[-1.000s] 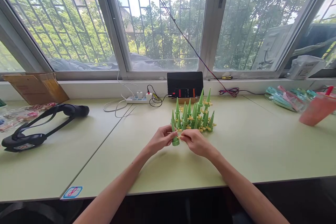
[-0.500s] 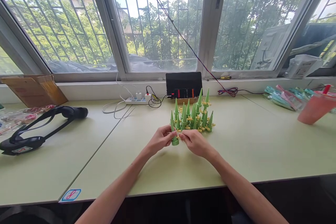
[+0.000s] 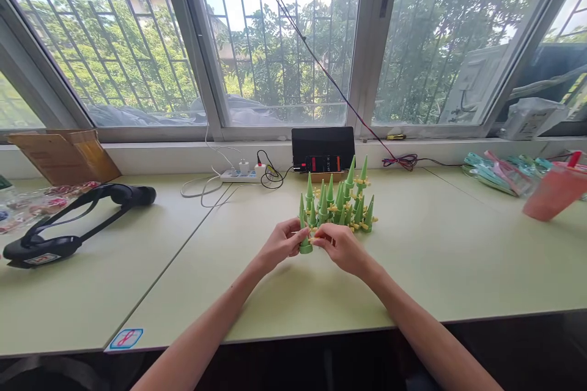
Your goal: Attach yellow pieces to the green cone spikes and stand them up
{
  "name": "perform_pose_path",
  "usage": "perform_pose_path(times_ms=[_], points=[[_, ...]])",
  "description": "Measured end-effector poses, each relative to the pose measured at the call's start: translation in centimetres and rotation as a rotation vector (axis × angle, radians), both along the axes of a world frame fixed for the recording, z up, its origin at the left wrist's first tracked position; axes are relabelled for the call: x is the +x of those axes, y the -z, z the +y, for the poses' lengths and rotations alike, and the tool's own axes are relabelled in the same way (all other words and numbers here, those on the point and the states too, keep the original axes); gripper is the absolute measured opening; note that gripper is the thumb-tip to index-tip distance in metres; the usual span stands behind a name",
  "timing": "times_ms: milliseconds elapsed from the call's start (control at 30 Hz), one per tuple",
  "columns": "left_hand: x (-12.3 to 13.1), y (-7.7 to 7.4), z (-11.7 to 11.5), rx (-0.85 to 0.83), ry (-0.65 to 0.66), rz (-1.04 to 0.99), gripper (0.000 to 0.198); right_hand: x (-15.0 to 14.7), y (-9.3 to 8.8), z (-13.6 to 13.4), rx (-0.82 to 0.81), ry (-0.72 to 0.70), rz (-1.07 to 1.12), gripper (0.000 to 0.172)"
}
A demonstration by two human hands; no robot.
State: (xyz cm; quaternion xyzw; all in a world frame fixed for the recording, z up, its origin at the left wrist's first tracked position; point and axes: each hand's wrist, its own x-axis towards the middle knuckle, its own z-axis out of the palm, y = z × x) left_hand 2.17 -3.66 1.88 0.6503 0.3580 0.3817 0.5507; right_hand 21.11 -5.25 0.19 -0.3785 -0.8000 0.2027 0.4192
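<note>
My left hand [image 3: 284, 243] is closed around a small light-green cone toy [image 3: 306, 249], held upright with its round base just above or on the table; I cannot tell which. From the right, my right hand [image 3: 340, 248] pinches a small yellow piece [image 3: 313, 240] at the side of that cone. Just behind both hands stands a cluster of similar green cones [image 3: 339, 198], several of them with yellow bits sticking out at the sides. My fingers partly hide the held cone and the nearest ones in the cluster.
Behind the cones, a phone [image 3: 324, 164] leans against a dark tablet [image 3: 323, 139]. A power strip [image 3: 238, 176] with cables lies left of them. A black headset [image 3: 77, 223] is at the left; a red drink cup [image 3: 553, 192] and plastic packets [image 3: 499, 171] are at the right.
My right fingers have shifted slightly and straightened a little at the cone's side. My left hand keeps its hold on the cone. The whole view has moved very slightly.
</note>
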Motion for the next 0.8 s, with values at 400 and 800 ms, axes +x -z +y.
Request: perform_pose_path(times_ms=[400,800], points=[[0.28,0.55,-0.17,0.023,0.083,0.038,0.042,-0.02,0.08,-0.20,0.017,0.084,-0.158,0.035],[-0.08,-0.26,-0.32,0.119,0.102,0.156,0.039,-0.12,0.00,0.02,0.015,0.182,-0.059,0.038]])
